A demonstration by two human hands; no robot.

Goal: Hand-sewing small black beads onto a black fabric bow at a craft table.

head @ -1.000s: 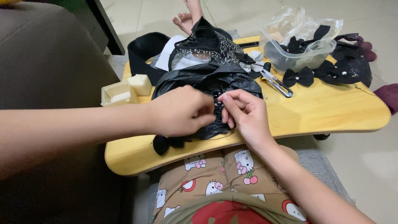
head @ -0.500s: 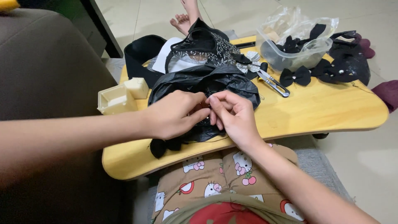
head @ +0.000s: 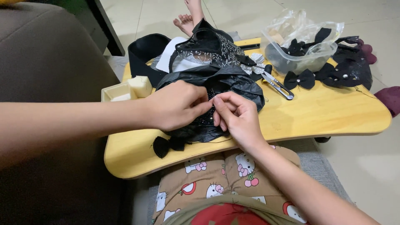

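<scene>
Since the earlier frames, both hands have drawn closer together over the black piece, and the view has shifted slightly down and to the right. Left hand (head: 177, 106): fingers curled nearly closed, thumb and forefinger pinched on the beaded black fabric piece (head: 207, 121) at the middle of the yellow counter (head: 333, 116). Right hand (head: 235, 114): fingers likewise curled, fingertips pinched together and touching the same fabric piece just beside the left hand's fingertips; whether a needle or thread lies between them cannot be told. The fabric piece rests on a crumpled black plastic bag (head: 233, 81), which sits on the counter near its front edge. A small black bow (head: 164, 146) lies on the counter just below the left hand. Scissors (head: 277, 85) lie to the right of the bag. Farther right, a clear plastic container (head: 298, 54) holds black bows, with another black bow (head: 300, 79) on the counter in front of it. A cream-coloured box (head: 125, 89) sits at the counter's left edge.
</scene>
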